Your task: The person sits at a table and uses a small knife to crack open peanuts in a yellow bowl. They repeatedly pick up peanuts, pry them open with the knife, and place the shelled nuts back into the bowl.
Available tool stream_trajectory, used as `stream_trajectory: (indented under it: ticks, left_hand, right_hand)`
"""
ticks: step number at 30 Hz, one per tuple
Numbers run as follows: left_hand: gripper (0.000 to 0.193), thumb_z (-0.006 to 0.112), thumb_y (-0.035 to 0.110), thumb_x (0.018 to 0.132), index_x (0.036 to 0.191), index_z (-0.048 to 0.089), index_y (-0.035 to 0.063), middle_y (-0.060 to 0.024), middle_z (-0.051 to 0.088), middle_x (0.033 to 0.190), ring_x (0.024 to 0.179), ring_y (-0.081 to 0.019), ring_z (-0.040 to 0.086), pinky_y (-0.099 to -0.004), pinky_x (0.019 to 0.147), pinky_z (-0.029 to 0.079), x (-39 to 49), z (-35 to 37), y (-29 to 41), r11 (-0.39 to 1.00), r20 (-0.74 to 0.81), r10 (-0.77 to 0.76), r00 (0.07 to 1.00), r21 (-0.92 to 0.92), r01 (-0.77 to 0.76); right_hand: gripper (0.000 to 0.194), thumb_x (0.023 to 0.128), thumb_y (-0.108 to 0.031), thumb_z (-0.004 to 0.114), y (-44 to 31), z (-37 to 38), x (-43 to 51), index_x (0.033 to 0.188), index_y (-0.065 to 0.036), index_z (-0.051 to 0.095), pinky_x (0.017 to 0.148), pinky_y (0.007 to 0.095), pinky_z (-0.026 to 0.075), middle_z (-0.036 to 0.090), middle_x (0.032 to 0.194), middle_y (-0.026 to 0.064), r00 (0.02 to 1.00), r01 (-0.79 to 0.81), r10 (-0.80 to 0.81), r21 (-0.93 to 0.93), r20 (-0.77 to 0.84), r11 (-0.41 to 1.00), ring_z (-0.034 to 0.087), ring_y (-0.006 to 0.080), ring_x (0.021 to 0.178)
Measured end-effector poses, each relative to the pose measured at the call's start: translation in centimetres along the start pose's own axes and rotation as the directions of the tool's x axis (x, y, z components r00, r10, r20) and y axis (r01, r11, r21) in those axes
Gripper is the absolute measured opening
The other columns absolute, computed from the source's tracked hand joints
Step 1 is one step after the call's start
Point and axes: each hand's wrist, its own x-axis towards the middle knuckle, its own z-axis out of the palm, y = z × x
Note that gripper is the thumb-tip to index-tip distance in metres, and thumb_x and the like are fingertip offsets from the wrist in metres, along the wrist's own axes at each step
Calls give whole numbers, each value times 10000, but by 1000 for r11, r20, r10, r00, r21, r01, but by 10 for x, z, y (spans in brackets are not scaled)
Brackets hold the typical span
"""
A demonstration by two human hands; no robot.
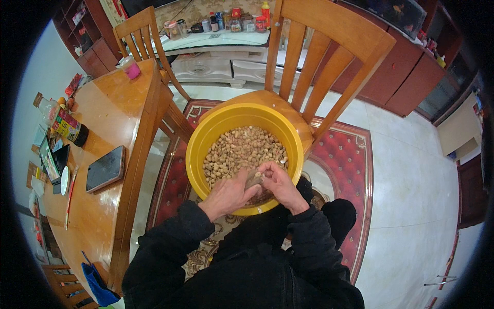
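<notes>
A deep yellow plastic basin [197, 175] rests on the seat of a wooden chair in front of me. Many small beige-brown nuts [243, 146] fill its lower part; their exact kind is hard to tell. Over the near side of the basin, my left hand [227, 194] is curled around a greyish-brown item [252, 180], partly hidden by the fingers. My right hand [281, 186] meets it from the right, thumb and fingertips pinched at a small pale nut [257, 175]. A white fragment [260, 210] sits on the basin's near rim.
The wooden chair's backrest [324, 58] rises beyond the basin. On my left, a wooden table [104, 216] holds a smartphone [106, 168], a bottle of dark liquid [63, 121], a small white dish [65, 180] and a pink-filled jar [130, 67]. A blue cloth [98, 284] hangs at its edge.
</notes>
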Motion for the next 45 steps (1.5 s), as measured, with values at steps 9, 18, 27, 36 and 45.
stream_trajectory:
  ticks: [9, 18, 27, 36, 45]
  left_hand:
    - [501, 563, 428, 946, 1162, 468, -14, -295, 659, 833, 769, -469, 662, -534, 686, 522, 1, 0, 1, 990, -19, 23, 1000, 140, -20]
    - [493, 554, 435, 945, 1054, 446, -34, -312, 645, 810, 776, -483, 651, -545, 708, 512, -3, -5, 4, 999, 16, -8, 1000, 43, 7]
    - [487, 551, 417, 948, 1062, 446, -44, -315, 639, 784, 744, -489, 645, -547, 679, 513, -5, -4, 3, 997, 8, 15, 1000, 82, -15]
    - [496, 543, 418, 954, 1049, 459, -62, -325, 625, 746, 723, -502, 632, -557, 664, 505, -5, -4, 1, 998, 37, 4, 999, 59, -6]
    - [456, 520, 401, 975, 1044, 461, -46, -317, 621, 738, 724, -506, 628, -566, 663, 495, -5, 2, -5, 999, 45, -25, 999, 35, 24]
  right_hand:
    - [159, 990, -177, 574, -12, 3, -4, 1092, -57, 558, 638, 189, 469, 591, 851, -17, 988, -136, 126, -116, -89, 984, 583, 62, 729]
    - [136, 992, -170, 577, -4, 0, -2, 1077, -65, 569, 656, 189, 456, 578, 880, -22, 993, -36, 34, -19, -109, 999, 560, 50, 728]
    - [123, 979, -102, 576, 4, 0, -5, 1090, -49, 575, 748, 204, 449, 567, 950, -32, 988, -63, 44, -126, -147, 990, 534, 55, 815]
    - [147, 928, -28, 584, 5, -1, -4, 1073, -24, 610, 813, 246, 477, 610, 1049, 16, 992, 58, -83, -235, -96, 970, 564, 94, 924]
    - [169, 925, -36, 590, -3, 1, -5, 1092, -16, 608, 871, 267, 476, 627, 1083, 40, 992, -44, 17, -220, -123, 974, 577, 116, 998]
